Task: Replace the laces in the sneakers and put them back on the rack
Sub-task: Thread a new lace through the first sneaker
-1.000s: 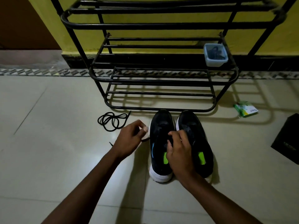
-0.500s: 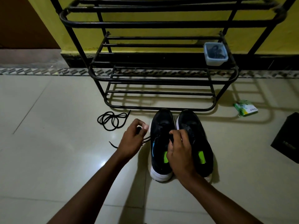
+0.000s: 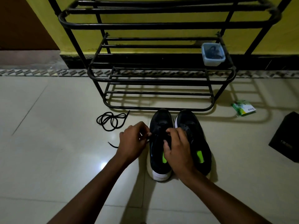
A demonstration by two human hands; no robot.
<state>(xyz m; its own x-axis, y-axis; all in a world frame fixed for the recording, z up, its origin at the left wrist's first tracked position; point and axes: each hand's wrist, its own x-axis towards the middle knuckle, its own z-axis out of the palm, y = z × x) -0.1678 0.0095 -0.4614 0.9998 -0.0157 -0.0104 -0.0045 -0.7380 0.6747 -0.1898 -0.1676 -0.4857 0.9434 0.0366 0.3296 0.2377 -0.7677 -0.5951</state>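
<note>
Against the yellow far wall stands a black metal rack [image 3: 161, 26], a small plastic tub [image 3: 213, 54] on its right side. Near it on the tiled floor sit two black sneakers [image 3: 192, 135] side by side. Over the left one, the right hand [image 3: 178, 151] curls onto the tongue; the left hand [image 3: 133, 141] pinches a black lace [image 3: 113, 145]. Left of them, a loose lace [image 3: 111, 120] lies coiled.

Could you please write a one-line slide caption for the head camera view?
Both hands, left and right, work a black lace on the left sneaker before the shoe rack.
</note>
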